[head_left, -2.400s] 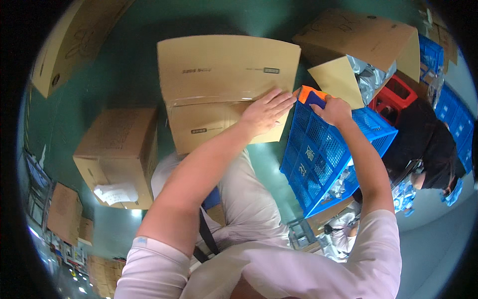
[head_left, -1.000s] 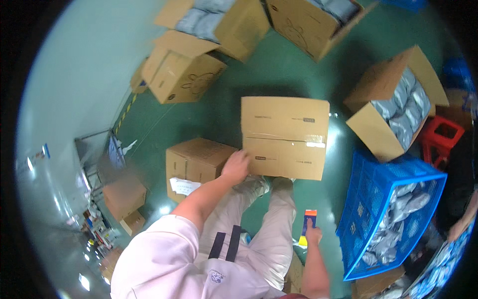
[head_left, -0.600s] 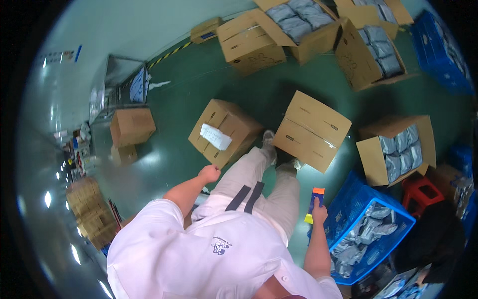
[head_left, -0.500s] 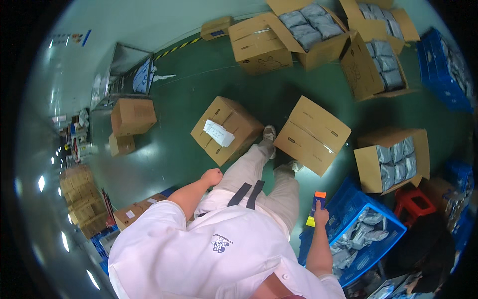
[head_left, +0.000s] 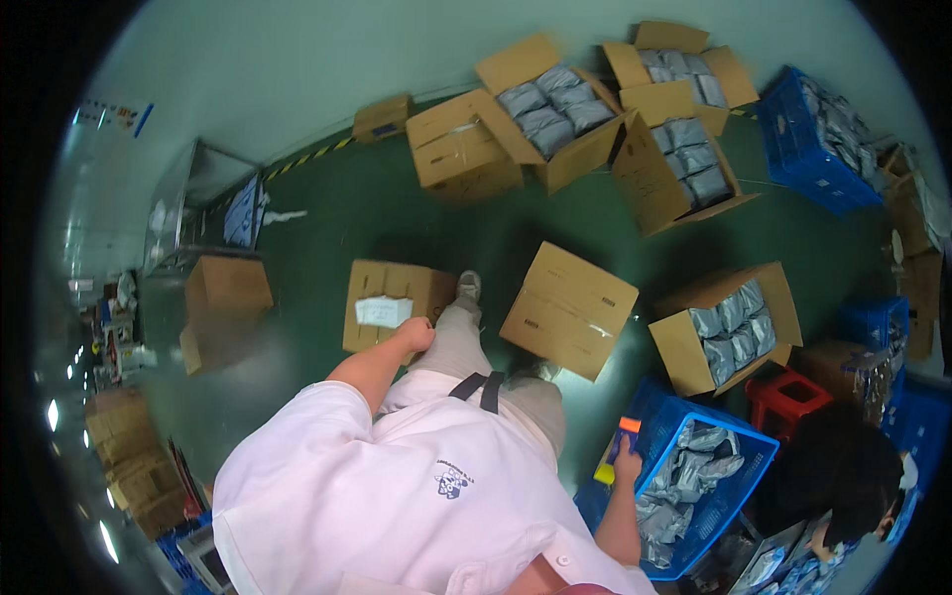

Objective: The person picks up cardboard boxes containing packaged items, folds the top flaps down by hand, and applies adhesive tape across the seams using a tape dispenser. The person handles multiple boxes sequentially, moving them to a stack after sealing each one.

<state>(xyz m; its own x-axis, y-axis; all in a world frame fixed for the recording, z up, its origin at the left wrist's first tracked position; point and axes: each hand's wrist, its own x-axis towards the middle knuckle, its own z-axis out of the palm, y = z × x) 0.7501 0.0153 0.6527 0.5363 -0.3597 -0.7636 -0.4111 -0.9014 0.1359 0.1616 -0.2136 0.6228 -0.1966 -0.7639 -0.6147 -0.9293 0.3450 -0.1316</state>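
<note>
I stand over a green floor. My left hand (head_left: 415, 333) hangs curled by my thigh with nothing in it, just above a closed carton with a white label (head_left: 389, 303). My right hand (head_left: 625, 462) hangs at my side, gripping a small orange and blue tool (head_left: 628, 428), next to the rim of a blue crate (head_left: 739, 444) filled with grey packets. A closed brown carton (head_left: 568, 309) lies on the floor just beyond my feet.
Open cartons of grey packets (head_left: 729, 327) (head_left: 555, 104) (head_left: 684, 159) stand ahead and to the right, with more blue crates (head_left: 818, 139). A red stool (head_left: 783, 397) and another person (head_left: 843, 471) are at lower right. A metal cart (head_left: 203, 203) and stacked boxes (head_left: 226, 302) stand at left.
The view has risen far above the floor. My left hand has come off the closed carton and dropped beside my thigh. My right hand has lowered the tool next to the blue crate.
</note>
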